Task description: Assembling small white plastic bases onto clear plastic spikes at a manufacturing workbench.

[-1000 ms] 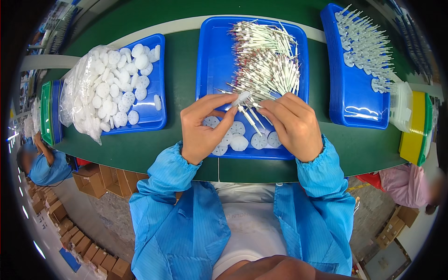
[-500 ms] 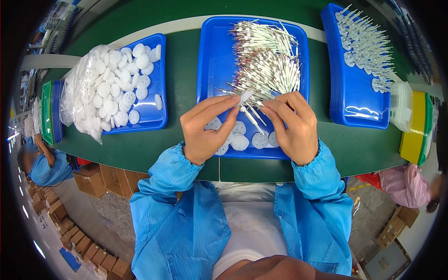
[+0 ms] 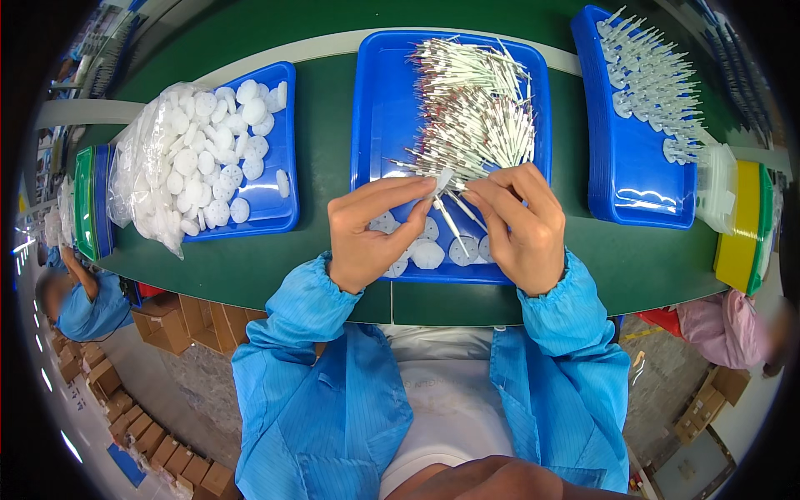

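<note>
Over the near part of the middle blue tray (image 3: 379, 108), my left hand (image 3: 371, 233) pinches a white perforated plastic disc (image 3: 444, 179), seen nearly edge-on. A thin white stick (image 3: 451, 225) projects from it toward me. My right hand (image 3: 529, 229) is closed close by, its thumb and forefinger pinching a thin white stick (image 3: 473, 214) beside the disc. Beyond my fingers lies a dense heap of thin white sticks with dark reddish ends (image 3: 475, 108). Several loose white discs (image 3: 427, 255) rest in the tray beneath my hands.
To the left, a blue tray (image 3: 271, 208) holds a clear bag (image 3: 129, 179) spilling white discs (image 3: 204, 158). At right, stacked blue trays (image 3: 642, 179) carry discs with upright sticks (image 3: 654, 83). A clear container (image 3: 715, 187) and yellow-green box (image 3: 737, 225) adjoin them. People sit at both sides.
The disc in my left hand has tilted slightly, and the stick projecting from it has swung a little. Both hands stay nearly in place, still pinching.
</note>
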A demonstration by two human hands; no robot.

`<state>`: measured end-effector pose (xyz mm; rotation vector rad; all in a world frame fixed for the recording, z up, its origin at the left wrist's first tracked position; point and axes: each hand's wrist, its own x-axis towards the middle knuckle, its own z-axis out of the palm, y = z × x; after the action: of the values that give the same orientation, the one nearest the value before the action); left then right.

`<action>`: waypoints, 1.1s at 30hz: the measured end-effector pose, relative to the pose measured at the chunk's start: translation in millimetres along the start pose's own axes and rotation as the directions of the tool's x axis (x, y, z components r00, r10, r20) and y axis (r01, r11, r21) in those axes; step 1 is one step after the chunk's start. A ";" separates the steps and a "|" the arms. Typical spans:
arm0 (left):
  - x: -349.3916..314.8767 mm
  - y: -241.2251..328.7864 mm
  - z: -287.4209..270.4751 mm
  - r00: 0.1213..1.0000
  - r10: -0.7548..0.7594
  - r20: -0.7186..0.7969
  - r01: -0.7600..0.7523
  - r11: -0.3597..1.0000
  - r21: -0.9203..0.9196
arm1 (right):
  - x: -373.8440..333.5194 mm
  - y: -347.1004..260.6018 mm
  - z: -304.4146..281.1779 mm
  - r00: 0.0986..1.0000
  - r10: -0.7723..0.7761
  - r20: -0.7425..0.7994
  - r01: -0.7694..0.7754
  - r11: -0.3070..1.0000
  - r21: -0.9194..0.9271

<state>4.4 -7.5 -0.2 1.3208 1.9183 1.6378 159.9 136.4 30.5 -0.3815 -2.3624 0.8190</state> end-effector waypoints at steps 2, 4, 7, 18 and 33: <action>-0.7 0.0 -0.8 1.000 -0.002 0.016 0.002 1.000 -0.021 | -0.5 0.0 -0.6 1.000 0.014 -0.006 -0.014 1.000 -0.012; -1.8 0.3 -1.2 0.999 -0.003 0.032 0.004 0.999 -0.043 | -0.5 0.4 -1.6 0.998 -0.064 -0.015 0.063 0.997 -0.035; -5.5 2.7 -0.4 0.998 0.014 0.067 -0.011 0.999 -0.044 | -1.0 1.2 -4.8 0.996 -0.090 0.007 0.090 0.995 -0.035; 2.4 7.1 -0.7 0.960 0.279 -0.019 -0.278 0.959 0.054 | -5.1 5.2 -4.8 0.985 -0.153 -0.076 0.156 0.987 0.034; -8.1 7.7 3.8 0.999 -0.054 -0.008 0.048 0.944 -0.326 | -10.7 6.8 -0.3 0.992 -0.113 -0.053 0.116 0.992 0.044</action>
<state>14.9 -12.0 2.9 1.1176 1.5862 1.8465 168.9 137.0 21.5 -0.2417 -2.2905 0.8005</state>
